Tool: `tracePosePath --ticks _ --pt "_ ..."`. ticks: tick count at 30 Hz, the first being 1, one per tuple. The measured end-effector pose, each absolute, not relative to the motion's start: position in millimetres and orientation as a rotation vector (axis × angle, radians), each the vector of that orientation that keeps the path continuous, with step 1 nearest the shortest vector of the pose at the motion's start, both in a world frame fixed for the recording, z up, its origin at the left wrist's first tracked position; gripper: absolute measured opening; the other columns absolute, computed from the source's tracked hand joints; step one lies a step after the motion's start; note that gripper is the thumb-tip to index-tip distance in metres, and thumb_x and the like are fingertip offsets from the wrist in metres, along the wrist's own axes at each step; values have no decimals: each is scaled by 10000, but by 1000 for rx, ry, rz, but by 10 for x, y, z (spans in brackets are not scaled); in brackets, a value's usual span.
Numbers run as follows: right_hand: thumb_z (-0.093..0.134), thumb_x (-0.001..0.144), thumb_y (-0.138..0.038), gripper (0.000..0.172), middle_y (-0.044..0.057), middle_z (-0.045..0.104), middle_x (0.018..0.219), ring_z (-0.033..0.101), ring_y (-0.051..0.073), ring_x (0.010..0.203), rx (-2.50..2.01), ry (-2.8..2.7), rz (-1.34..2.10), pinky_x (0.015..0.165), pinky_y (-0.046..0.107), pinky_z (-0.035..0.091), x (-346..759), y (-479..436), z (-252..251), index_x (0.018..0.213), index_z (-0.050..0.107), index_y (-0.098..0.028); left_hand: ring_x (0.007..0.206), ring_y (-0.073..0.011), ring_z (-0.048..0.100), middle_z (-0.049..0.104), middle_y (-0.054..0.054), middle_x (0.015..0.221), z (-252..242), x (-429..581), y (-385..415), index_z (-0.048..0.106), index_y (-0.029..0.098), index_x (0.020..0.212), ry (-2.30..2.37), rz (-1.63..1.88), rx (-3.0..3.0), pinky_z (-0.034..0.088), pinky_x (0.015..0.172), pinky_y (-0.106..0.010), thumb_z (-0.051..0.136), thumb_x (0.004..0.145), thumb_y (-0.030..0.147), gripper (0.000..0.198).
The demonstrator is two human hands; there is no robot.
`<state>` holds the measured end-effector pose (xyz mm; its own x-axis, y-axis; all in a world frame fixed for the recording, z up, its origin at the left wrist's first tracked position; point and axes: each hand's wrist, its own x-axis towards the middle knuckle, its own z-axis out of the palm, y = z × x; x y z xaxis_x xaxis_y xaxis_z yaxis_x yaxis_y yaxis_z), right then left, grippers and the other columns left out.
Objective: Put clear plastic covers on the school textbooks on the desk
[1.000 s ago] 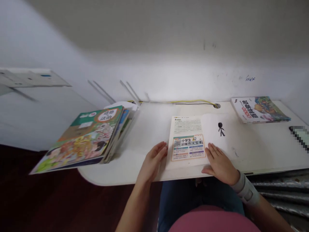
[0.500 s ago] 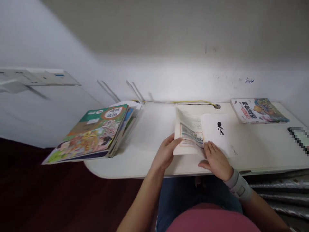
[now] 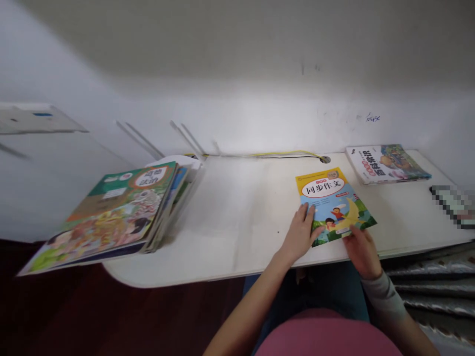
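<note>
A closed workbook [image 3: 332,202] with a yellow and blue cover, showing two cartoon children and a moon, lies at a slant on the white desk. My left hand [image 3: 300,232] rests against its left edge, fingers and thumb apart on the cover. At the lower right edge my right hand [image 3: 363,249] grips the book, thumb on top and the other fingers mostly hidden. A grey band [image 3: 384,291] is around my right wrist.
A stack of books [image 3: 122,198] juts past the desk's left edge. Farther right lie more thin books [image 3: 388,163] and a pixelated device [image 3: 454,205]. A yellow cable [image 3: 282,153] runs along the wall to a desk hole [image 3: 325,159].
The open book has been closed, and its colourful cover now faces up. Both hands have shifted right in the view; the right one moved to the book's lower edge. The view itself has shifted slightly.
</note>
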<state>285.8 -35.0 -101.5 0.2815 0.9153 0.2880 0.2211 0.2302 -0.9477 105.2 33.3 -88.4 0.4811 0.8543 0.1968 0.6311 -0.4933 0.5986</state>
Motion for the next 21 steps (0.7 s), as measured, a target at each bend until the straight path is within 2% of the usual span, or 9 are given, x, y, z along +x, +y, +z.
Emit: tracePosePath --ticks 3,7,12,21 --pt "377 917 -408 483 135 528 1320 546 236 1161 -1410 -967 543 951 484 455 3276 -402 -988 1363 386 -222 1371 -348 238 292 -263 1453 -973 1009 343 379 101 1348 1266 664 2360 280 1063 -560 463 860 519 648" --pt "466 867 -475 477 153 539 1281 480 267 1215 -1664 -1376 275 1022 509 378 3670 -331 -967 1236 534 -180 1365 -354 248 323 -267 1435 -1032 1000 336 386 100 1335 1335 737 2382 318 1048 -559 492 850 502 639" --pt "391 895 -491 513 186 488 1331 407 307 1277 -1776 -1832 124 1015 553 359 3708 -79 -1036 1258 519 -152 1357 -364 256 338 -275 1426 -1051 994 346 416 93 1312 1347 654 2454 309 1047 -567 481 847 525 638" --pt "302 923 -497 549 222 454 1359 395 290 1287 -1896 -1893 54 1010 520 359 3636 -55 -1027 1223 533 -98 1357 -365 251 320 -292 1428 -988 992 336 435 68 1313 1355 568 2473 292 1063 -536 471 852 527 651"
